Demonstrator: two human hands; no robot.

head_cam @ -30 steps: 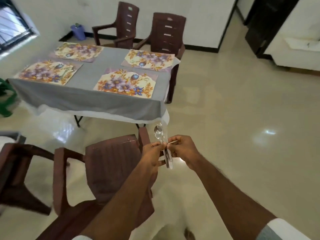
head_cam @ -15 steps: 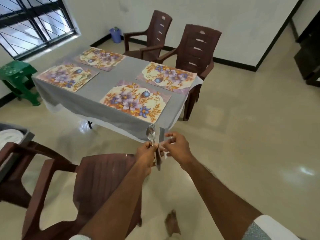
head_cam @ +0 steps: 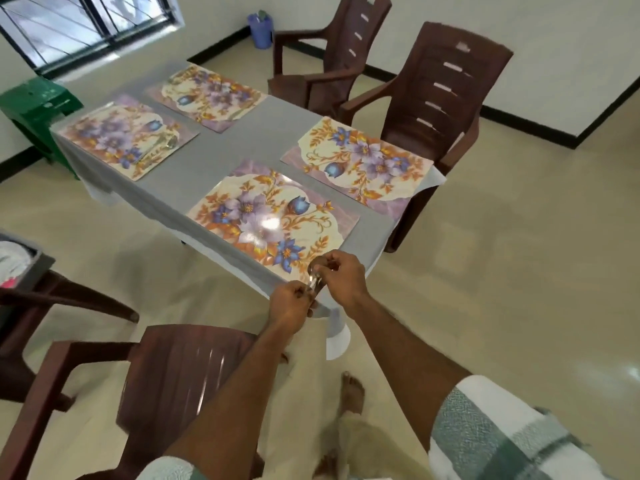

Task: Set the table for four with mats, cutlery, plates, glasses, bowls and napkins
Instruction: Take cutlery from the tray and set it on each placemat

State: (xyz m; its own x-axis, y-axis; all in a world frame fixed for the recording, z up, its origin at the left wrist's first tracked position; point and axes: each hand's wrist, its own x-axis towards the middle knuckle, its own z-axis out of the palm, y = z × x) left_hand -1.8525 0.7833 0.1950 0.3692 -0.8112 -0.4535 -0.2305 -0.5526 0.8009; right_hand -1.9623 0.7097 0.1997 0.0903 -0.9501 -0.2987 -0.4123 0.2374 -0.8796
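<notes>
Currently: I stand at the table's near corner, both hands at work.
Mats: four laid on the grey table (head_cam: 221, 157); nearest mat (head_cam: 273, 220) lies at 12 o'clock from my hands.
Cutlery: a bundle (head_cam: 314, 282) is pinched between my left hand (head_cam: 289, 306) and right hand (head_cam: 341, 275), over the table's near edge. One piece seems to lie on the far-left mat (head_cam: 128, 140), at 10 o'clock.
Outstanding: plates, glasses, bowls and napkins; none on the table.
Progress: early, by my judgement.
Edges: tablecloth corner hangs directly beneath my hands.
Room: brown chair (head_cam: 173, 375) close at 7 o'clock; open floor at 3 o'clock.
</notes>
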